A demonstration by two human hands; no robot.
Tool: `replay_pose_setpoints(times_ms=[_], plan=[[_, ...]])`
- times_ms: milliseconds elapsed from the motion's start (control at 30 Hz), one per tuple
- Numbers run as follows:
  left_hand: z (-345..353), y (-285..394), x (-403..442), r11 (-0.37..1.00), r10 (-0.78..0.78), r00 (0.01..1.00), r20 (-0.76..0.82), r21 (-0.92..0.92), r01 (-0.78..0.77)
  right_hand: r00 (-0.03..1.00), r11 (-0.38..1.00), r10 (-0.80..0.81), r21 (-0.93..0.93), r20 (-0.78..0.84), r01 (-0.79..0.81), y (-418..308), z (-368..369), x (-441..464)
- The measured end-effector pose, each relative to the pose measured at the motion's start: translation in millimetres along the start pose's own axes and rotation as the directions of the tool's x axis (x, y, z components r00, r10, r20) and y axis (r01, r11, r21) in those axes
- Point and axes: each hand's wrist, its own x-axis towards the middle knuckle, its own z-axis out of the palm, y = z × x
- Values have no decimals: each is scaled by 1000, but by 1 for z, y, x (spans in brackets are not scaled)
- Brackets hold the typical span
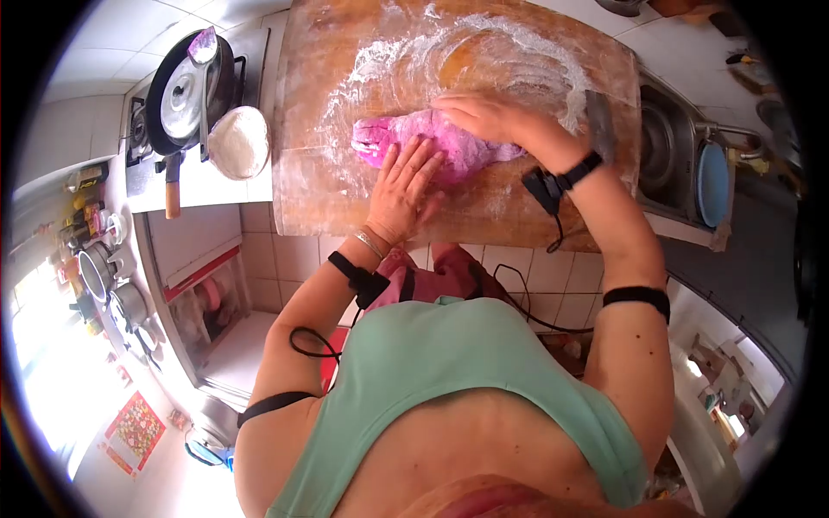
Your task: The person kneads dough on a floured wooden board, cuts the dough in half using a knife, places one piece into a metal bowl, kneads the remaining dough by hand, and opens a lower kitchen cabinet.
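Dough [458, 158]: a pink lump, lying around the middle of the board [309, 200].
Left hand [403, 186]: you rest it on the dough's side nearer you, fingers slightly spread.
Right hand [486, 117]: you lay it over the dough's far side, fingers together, thumb hidden.
Flour [544, 53]: streaked across the board's far half.
Sink [660, 160]: just right of the board.

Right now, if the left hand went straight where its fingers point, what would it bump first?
The pink dough: the left hand already seems to touch it. Beyond that, maybe the right hand; depth is unclear.
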Motion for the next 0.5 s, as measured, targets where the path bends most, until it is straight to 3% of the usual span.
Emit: replay_pose_setpoints(times_ms=[33,67,133,200,267,367,433,500], plan=[[0,-1,-3,999,-8,1000,-1,42,8,980,996,-80,-47,-181,72,-2,5,-16],[-1,-2,-10,996,-22,1000,3,85,22,981,997,-78,-38,-176,72,-9,17,-29],[-1,-7,-16,987,-42,999,20,157,38,905,999,-31,14,-424,41,-34,37,-54],[3,-15,-14,974,-51,998,27,221,44,821,978,-107,-207,-561,-15,-71,55,-76],[6,-27,-8,961,-51,997,54,274,34,815,976,-58,-204,-576,-75,-90,79,-79],[11,-41,12,957,-31,998,58,290,13,670,965,71,-120,-739,-234,-80,125,-53],[13,-57,34,943,-32,997,63,332,9,636,944,68,-157,-769,-291,-64,112,-27],[12,-72,69,914,-15,999,-34,405,27,583,921,43,-194,-812,-338,-45,86,2]])
